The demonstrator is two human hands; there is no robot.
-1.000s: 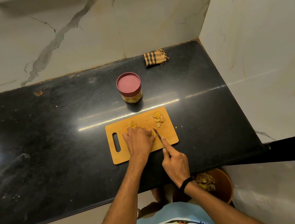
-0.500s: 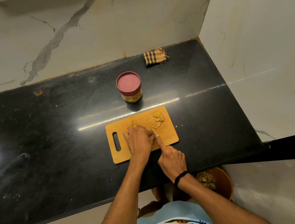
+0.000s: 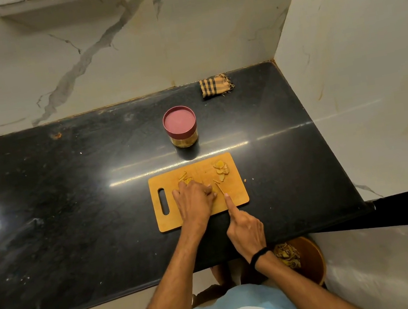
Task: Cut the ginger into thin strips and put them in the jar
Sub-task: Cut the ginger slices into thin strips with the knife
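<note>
Head view of a person slicing ginger at a black counter (image 3: pixel 70 203). The left hand (image 3: pixel 194 200) rests palm-down on a wooden cutting board (image 3: pixel 239 194), its fingers bent and bunched close together with the tips pressed to the wood. Whether a piece of ginger lies beneath them cannot be told. The right hand (image 3: pixel 246 230) grips a knife (image 3: pixel 220 188): the index finger lies straight along the back of the blade, the other fingers are curled round the handle, which is hidden inside the fist. The thin blade stands just beside the left thumb tip, pointing away from the person. A few cut strips (image 3: pixel 184 178) lie on the board just beyond the left fingertips, one touching them. A small heap of ginger slices (image 3: pixel 221 169) lies beyond the knife tip, near the board's far right corner. The jar (image 3: pixel 181 128) stands on the counter well beyond both sets of fingertips, apart from the board, with its red lid on. A checked cloth (image 3: pixel 215 86) lies farther off against the wall. A black band (image 3: pixel 259 255) circles the right wrist. Behind that wrist, below the counter edge, sits a brown bowl (image 3: pixel 312 257) holding peelings.
</note>
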